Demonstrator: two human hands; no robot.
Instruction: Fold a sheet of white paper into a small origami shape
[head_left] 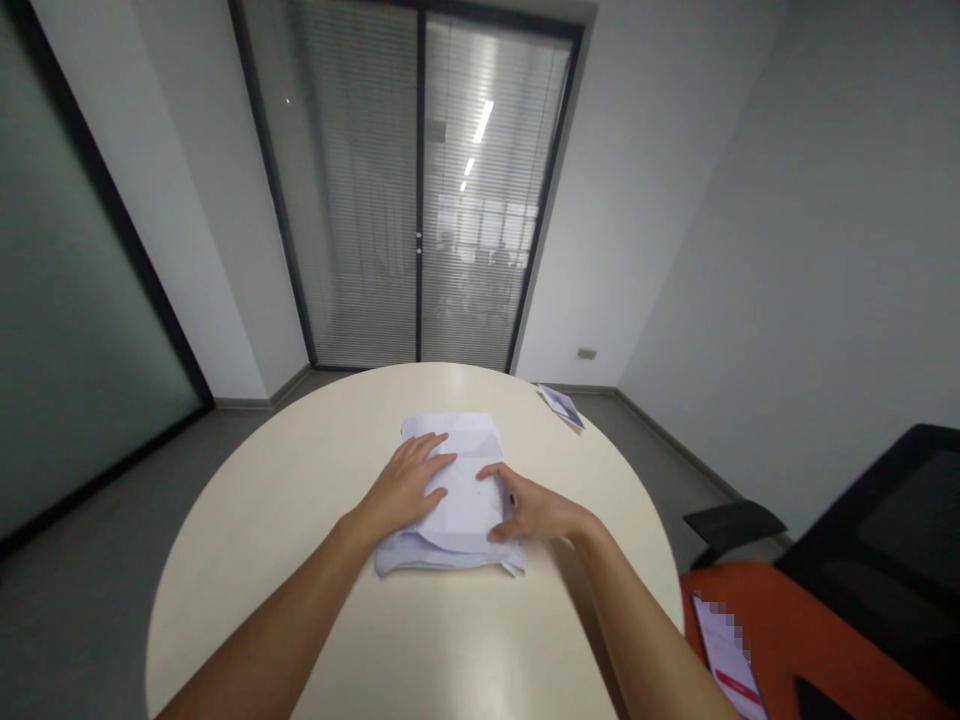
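A small pile of white creased sheets (463,500), which looks like paper, lies in the middle of the round table (247,560). Fold lines cross the top sheet, and the near edges stick out unevenly. My left hand (409,485) rests on the pile's left side with its fingers spread. At the right edge, my right hand (529,505) touches the sheets, thumb and index finger apart and its other fingers curled, partly hidden.
A folded leaflet (561,406) lies at the table's far right edge. To the right stands an orange-seated chair (817,625) with a black armrest (735,525); a white and red printed item (727,655) lies on its seat. Beyond the table is a glass partition with blinds (367,200).
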